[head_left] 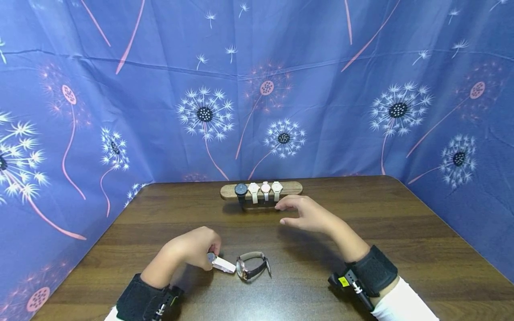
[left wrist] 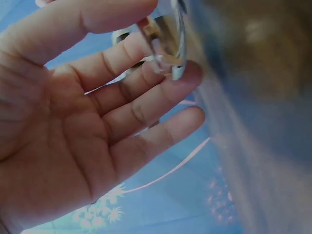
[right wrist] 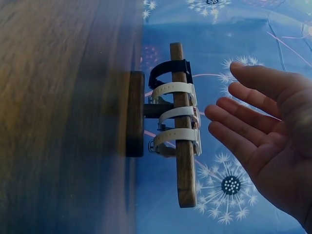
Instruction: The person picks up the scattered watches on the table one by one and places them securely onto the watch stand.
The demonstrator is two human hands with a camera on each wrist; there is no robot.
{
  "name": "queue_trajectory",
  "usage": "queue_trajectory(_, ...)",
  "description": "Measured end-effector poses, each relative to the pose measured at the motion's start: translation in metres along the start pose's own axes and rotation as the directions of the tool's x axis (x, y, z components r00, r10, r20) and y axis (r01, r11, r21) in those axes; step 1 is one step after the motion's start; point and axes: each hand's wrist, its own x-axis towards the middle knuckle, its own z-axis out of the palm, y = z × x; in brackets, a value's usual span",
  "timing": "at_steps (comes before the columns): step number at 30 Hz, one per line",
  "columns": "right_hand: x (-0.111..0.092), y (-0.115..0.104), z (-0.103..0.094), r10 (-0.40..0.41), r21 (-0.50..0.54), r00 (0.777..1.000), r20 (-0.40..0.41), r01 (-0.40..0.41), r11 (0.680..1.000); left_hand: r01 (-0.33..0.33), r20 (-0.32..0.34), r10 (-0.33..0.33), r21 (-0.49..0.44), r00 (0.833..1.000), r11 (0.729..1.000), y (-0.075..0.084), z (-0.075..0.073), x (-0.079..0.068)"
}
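Note:
My left hand (head_left: 195, 246) pinches a wristwatch with a white strap (head_left: 223, 265) just above the table at the front left; part of its case is hidden by the fingers. In the left wrist view the metal edge of that watch (left wrist: 179, 48) shows blurred beside the thumb. Right of it, a dark-strapped watch (head_left: 254, 271) lies on its side, touching or close to the white strap. My right hand (head_left: 308, 215) hovers empty, fingers relaxed, in front of the wooden watch stand (head_left: 296, 188). On the stand's bar hang a black watch (right wrist: 170, 67) and three white-strapped watches (right wrist: 173, 88).
The brown wooden table (head_left: 160, 209) carries the stand near its back edge. Behind and at both sides hangs a blue cloth (head_left: 329, 102) with a dandelion print. Each wrist wears a black band (head_left: 375, 269) with a small device on it.

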Motion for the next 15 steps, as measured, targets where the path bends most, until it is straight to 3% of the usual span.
queue_trajectory(4, -0.001, -0.002, 0.0, -0.02, 0.018, 1.0, -0.022, 0.02, 1.0, -0.028, -0.084, 0.027, -0.007, 0.996, 1.0, 0.001, -0.01, -0.002)
queue_trajectory(8, 0.0, -0.007, 0.0, -0.061, 0.042, 0.997, -0.039, 0.063, 0.997, -0.086, -0.191, 0.093, 0.044, 0.977, 0.995, 0.004, -0.018, -0.001)
queue_trajectory(10, 0.002, -0.011, -0.001, -0.082, 0.059, 0.996, -0.046, 0.084, 0.995, -0.11, -0.254, 0.127, 0.082, 0.959, 0.991, 0.007, -0.023, 0.0)
queue_trajectory(15, 0.011, -0.029, -0.005, -0.106, 0.132, 0.991, -0.083, 0.116, 0.984, -0.155, -0.403, 0.192, 0.123, 0.895, 0.98, 0.023, -0.035, 0.008)
